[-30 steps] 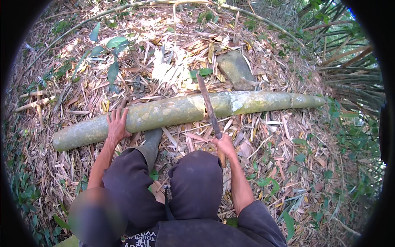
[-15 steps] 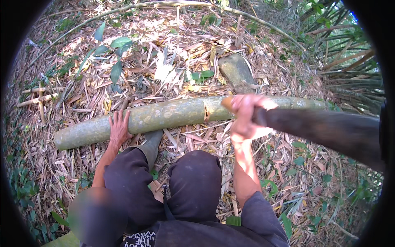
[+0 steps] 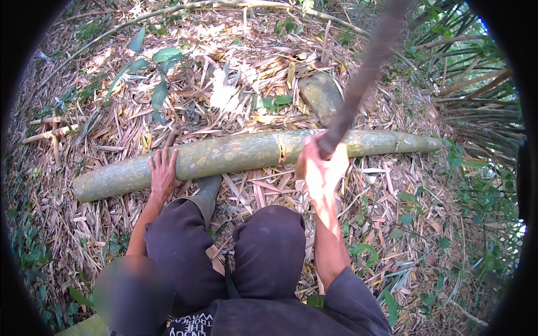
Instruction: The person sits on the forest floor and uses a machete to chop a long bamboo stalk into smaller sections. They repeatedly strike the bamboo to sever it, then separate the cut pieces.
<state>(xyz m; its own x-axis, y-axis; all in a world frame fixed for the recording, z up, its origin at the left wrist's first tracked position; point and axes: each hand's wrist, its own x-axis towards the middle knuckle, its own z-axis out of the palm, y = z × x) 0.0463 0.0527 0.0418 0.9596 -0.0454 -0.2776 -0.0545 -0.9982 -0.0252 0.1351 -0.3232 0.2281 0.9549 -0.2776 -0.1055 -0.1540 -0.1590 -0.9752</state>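
A thick green bamboo pole (image 3: 224, 155) lies crosswise on the litter before my knees, with a raw split notch near its middle. My left hand (image 3: 163, 171) rests on the pole left of the notch, fingers spread and holding nothing. My right hand (image 3: 320, 168) is closed round the handle of a machete (image 3: 361, 84), just right of the notch and in front of the pole. The dark blade slants up to the far right, blurred, and appears apart from the bamboo.
Dry bamboo leaves cover the ground. A mossy stone (image 3: 321, 96) sits just beyond the pole. My boot (image 3: 209, 191) is close against its near side. A leafy sapling (image 3: 159, 73) grows at the far left, and a thin curved stem (image 3: 185, 8) arches across the back.
The machete blade has swung from pointing right to pointing up and away. My right hand has shifted slightly left. My left hand and the bamboo have hardly moved.
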